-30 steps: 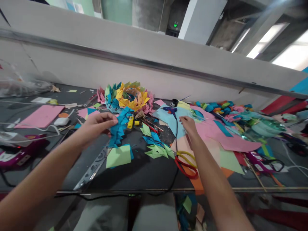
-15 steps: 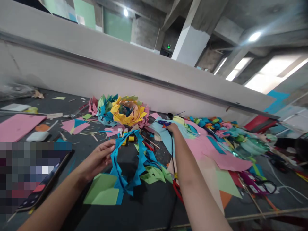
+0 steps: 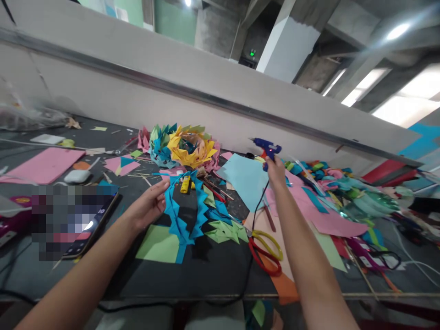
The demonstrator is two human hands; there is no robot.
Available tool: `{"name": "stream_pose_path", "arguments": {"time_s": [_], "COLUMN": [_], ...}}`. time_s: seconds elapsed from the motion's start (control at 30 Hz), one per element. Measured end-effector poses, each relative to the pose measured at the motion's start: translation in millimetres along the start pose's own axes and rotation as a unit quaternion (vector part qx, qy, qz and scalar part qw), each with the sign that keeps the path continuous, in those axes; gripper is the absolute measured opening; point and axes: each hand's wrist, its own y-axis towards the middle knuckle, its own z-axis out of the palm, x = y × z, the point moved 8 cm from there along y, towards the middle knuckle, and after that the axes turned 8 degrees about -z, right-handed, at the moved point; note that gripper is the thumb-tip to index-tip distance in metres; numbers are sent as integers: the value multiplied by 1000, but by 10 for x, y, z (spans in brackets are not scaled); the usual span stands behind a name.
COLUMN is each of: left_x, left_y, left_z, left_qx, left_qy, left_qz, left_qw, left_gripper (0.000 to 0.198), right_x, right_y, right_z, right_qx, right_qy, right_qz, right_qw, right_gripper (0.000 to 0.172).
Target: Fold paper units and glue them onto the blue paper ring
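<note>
My left hand (image 3: 149,204) holds the blue folded-paper chain (image 3: 173,206), fingers pinching it near its upper left end. The chain hangs as a long loop in front of the surface (image 3: 206,284), its lower end overlapping the edge of a green paper square (image 3: 156,245) in my view (I cannot tell whether they touch). My right hand (image 3: 277,173) grips a blue glue gun (image 3: 268,147), fingers closed around the handle, nozzle pointing left, raised beyond a light-blue sheet (image 3: 242,178). Its black cable (image 3: 255,217) runs down beside red-and-yellow scissors (image 3: 253,253). Light-green folded pieces (image 3: 225,231) lie right of the chain; finished-looking petalled rings (image 3: 192,156) stand behind it, near the wall.
</note>
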Motion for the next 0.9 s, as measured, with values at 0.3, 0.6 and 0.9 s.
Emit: {"name": "stream_pose_path", "arguments": {"time_s": [0.3,0.6,0.9], "left_x": [-56,31,112], "left_y": [-133,-237,-226], "left_z": [104,177,174], "left_qx": [77,106,90], "left_qy": [64,143,182], "left_qz": [40,10,-11], "left_qw": [994,984,979], "left_gripper": [23,30,36], "right_x": [731,921,903], "right_y": [-1255,-2137,-2149], "right_z": [-372,73,435], "right_qx": [83,82,173], "right_qy": [-153,-307,-356], "right_qz": [-154,-302,-322], "right_qw": [973,899,860], "right_gripper": [36,50,35]}}
